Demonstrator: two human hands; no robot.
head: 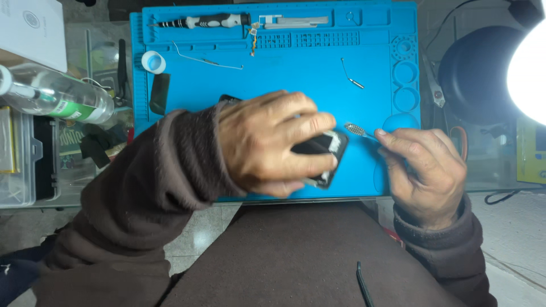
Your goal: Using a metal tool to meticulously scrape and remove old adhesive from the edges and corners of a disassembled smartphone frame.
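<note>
Blue repair mat (284, 85) underfoot. Left hand (267, 142) clamped over black phone (321, 149); right hand (424, 167) pinching small brush (357, 130). Advisable: steady device flat, brush lightly.

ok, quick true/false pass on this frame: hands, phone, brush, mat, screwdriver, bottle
1. The left hand grips a dark phone over the blue mat. True.
2. The right hand holds a screwdriver. False: it holds a small brush; the screwdriver lies at the mat's top edge.
3. The brush head touches the phone. False: it sits apart, just right of it.
4. A clear plastic bottle lies left of the mat. True.
</note>
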